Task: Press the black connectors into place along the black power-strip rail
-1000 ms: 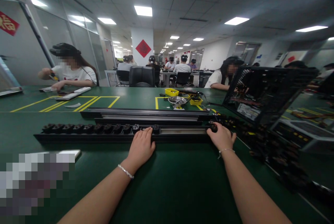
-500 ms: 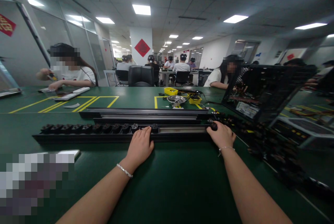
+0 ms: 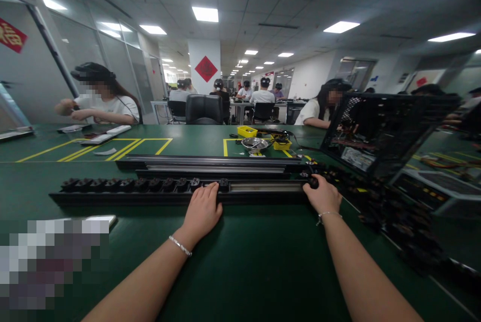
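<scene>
A long black rail (image 3: 150, 199) lies across the green table, with a row of round black parts (image 3: 141, 185) seated in its left half. My left hand (image 3: 203, 208) rests on the rail just right of that row, its fingers close together over the channel; what they hold is hidden. One more black part (image 3: 224, 185) stands right beside its fingertips. At the rail's right end, my right hand (image 3: 323, 196) has thumb and fingers curled round a small dark part (image 3: 312, 182). The bare channel (image 3: 266, 188) shows between both hands.
Behind lie more black rails (image 3: 210, 160), a metal bowl (image 3: 254, 144) and a yellow bin (image 3: 247, 131). At right are a pile of black parts (image 3: 404, 232) and an open computer case (image 3: 391, 131). People sit across the table at left and right.
My right hand has shifted slightly right, with the dark part at its fingertips. My left hand stays at nearly the same spot on the rail. At left, the other person's hands have moved.
</scene>
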Tool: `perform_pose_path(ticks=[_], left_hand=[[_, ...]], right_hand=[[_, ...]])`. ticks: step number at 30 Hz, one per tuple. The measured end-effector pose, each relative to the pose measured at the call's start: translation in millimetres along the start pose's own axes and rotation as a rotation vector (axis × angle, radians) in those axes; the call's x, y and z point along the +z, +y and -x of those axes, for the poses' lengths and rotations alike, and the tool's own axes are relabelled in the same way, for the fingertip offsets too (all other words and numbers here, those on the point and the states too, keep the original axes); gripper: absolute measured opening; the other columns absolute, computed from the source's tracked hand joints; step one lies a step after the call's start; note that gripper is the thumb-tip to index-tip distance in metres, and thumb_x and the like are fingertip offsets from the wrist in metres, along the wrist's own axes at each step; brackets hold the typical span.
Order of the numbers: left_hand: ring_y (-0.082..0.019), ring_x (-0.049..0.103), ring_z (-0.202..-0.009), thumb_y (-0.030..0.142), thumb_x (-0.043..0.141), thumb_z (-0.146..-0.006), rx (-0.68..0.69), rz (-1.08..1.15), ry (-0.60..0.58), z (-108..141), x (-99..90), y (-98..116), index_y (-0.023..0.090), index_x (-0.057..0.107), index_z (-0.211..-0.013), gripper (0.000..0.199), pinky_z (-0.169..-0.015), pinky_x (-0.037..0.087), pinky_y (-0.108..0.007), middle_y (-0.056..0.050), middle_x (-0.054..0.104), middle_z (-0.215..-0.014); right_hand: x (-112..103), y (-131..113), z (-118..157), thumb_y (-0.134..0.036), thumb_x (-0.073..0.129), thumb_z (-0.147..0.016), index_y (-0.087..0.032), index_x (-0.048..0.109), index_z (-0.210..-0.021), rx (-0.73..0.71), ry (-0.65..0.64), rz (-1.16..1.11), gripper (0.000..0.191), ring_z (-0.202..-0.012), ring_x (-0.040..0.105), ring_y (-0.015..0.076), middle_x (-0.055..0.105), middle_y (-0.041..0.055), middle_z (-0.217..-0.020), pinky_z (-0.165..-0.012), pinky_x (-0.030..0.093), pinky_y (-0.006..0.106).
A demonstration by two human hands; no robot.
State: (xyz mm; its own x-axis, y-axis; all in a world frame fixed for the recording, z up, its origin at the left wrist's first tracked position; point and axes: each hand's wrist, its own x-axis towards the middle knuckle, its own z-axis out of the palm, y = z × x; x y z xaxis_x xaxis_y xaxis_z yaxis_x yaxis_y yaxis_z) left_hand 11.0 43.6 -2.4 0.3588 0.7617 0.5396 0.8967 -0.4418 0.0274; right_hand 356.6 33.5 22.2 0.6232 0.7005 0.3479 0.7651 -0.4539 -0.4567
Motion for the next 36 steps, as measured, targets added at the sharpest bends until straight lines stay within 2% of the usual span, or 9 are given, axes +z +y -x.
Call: perform_pose_path(ticks=[6,10,15,19,29,36], left_hand=[[-0.026,0.052,-0.115,0.024,0.049,-0.08,0.001,0.004,0.009,0,-0.5,0,0.01,0.049,-0.126,0.047,-0.102,0.036,-0.042,-0.013,0.056,-0.128],[-0.026,0.052,-0.115,0.024,0.049,-0.08,0.01,0.0,0.021,0,0.9,0,0.011,0.049,-0.125,0.047,-0.102,0.037,-0.042,-0.013,0.056,-0.128],[-0.026,0.051,-0.116,0.024,0.05,-0.079,0.013,-0.003,0.014,0,0.3,0,0.01,0.049,-0.125,0.048,-0.102,0.037,-0.043,-0.014,0.056,-0.128],[-0.026,0.051,-0.116,0.025,0.049,-0.08,0.009,-0.006,0.0,0,-0.6,0,0.008,0.049,-0.126,0.048,-0.103,0.036,-0.043,-0.014,0.055,-0.128],[-0.026,0.051,-0.116,0.025,0.049,-0.08,0.006,0.015,0.017,0,0.7,0,0.011,0.048,-0.126,0.048,-0.103,0.036,-0.043,-0.013,0.055,-0.128],[-0.026,0.051,-0.117,0.024,0.048,-0.08,0.002,0.022,0.011,0,-0.4,1,0.011,0.048,-0.126,0.048,-0.103,0.036,-0.043,-0.014,0.055,-0.128]], right_hand=[[13,13,-7,-0.047,0.05,-0.07,-0.016,0.056,-0.12,-0.018,0.106,0.002,0.058,-0.122,0.041,0.0319,0.05,0.0146,-0.131,-0.099,0.032,0.045],[19,20,-13,-0.046,0.05,-0.071,-0.013,0.056,-0.118,-0.074,0.105,-0.024,0.058,-0.119,0.044,0.0294,0.055,0.0151,-0.124,-0.102,0.03,0.043],[17,19,-13,-0.043,0.051,-0.07,-0.014,0.056,-0.116,-0.06,0.122,-0.073,0.055,-0.111,0.05,0.0265,0.06,0.0135,-0.116,-0.101,0.031,0.039],[15,18,-12,-0.041,0.051,-0.07,-0.016,0.056,-0.115,-0.054,0.132,-0.099,0.053,-0.107,0.052,0.0267,0.062,0.0121,-0.111,-0.099,0.032,0.04],[13,20,-14,-0.041,0.05,-0.07,-0.016,0.055,-0.119,-0.023,0.091,-0.076,0.055,-0.108,0.052,0.0269,0.061,0.0114,-0.113,-0.099,0.033,0.039],[10,27,-22,-0.045,0.047,-0.074,-0.017,0.051,-0.123,-0.045,-0.022,-0.032,0.057,-0.106,0.054,0.0267,0.06,0.012,-0.114,-0.096,0.035,0.04]])
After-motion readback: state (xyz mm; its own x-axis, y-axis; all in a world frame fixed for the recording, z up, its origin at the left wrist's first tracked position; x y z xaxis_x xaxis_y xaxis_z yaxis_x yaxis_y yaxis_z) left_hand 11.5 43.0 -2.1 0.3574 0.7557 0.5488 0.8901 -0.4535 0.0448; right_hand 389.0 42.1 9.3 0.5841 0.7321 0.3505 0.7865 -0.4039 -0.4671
